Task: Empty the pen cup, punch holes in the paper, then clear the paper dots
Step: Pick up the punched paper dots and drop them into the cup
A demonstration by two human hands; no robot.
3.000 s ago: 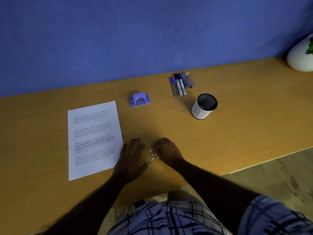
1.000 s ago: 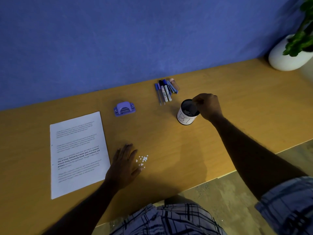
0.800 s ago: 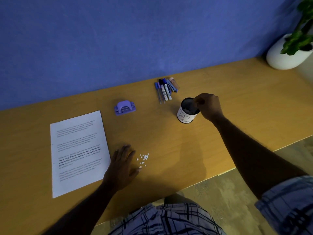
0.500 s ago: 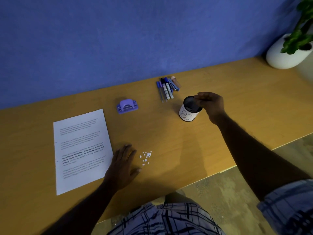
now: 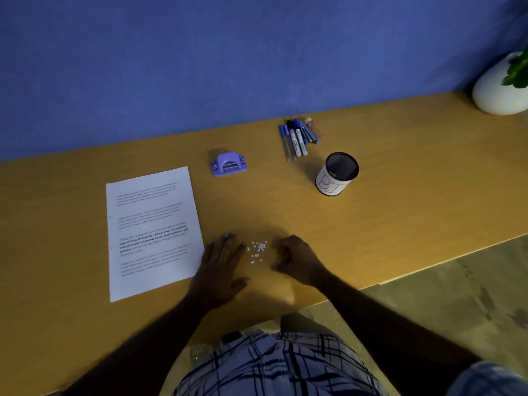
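The paper dots (image 5: 258,250) look tiny, light and easily scattered, lying just left of the right hand (image 5: 295,260), whose curled grip holds nothing I can see, so pinch few together.

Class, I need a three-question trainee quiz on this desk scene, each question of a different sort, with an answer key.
1. True or false: the pens stand inside the pen cup.
2. Multiple choice: the paper dots lie A) on the paper, B) between the left hand and right hand, C) beside the hole punch.
3. Fill in: the left hand lies ____ on the desk.

Key: 1 false, they lie on the desk behind the cup; 2 B; 3 flat.
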